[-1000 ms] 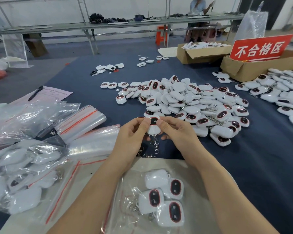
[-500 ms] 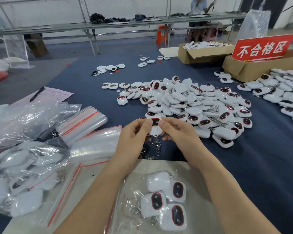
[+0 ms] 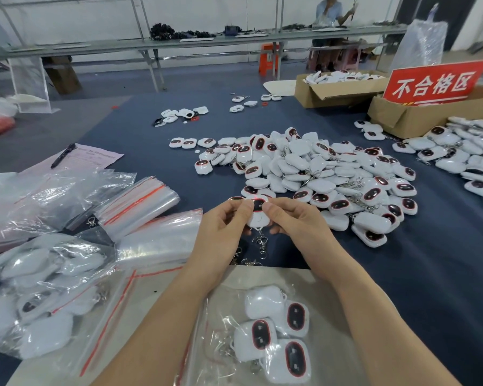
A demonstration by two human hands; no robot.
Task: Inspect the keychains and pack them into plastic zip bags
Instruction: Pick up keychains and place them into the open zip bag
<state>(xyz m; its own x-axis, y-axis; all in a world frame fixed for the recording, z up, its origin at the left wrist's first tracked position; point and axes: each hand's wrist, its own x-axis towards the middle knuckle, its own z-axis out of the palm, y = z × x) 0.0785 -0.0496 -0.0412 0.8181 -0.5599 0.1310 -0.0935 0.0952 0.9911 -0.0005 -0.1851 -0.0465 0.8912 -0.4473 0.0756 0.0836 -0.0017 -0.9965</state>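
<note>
Both hands are close together over the counter [image 3: 430, 274]. Left hand [image 3: 223, 224] and right hand [image 3: 293, 218] pinch one keychain [image 3: 258, 215] by its edges, screen up, clasp dangling. The zip bag [image 3: 221, 324] holding four lies under my wrists.

Risks as I judge them:
- The fingertip hold looks light. A slip would drop the piece beside the unchecked pile [image 3: 318, 174] and mix it in.
- The clasp may snag the loose clips [image 3: 251, 260] beneath.

Your left hand [image 3: 223, 229] and right hand [image 3: 296, 221] cover both flanks of the keychain [image 3: 258, 218] — only its middle shows. The heap [image 3: 469, 160] at the right edge is cut off, and print on the pink sheet [image 3: 95, 157], mid-left, is too small to read.
</note>
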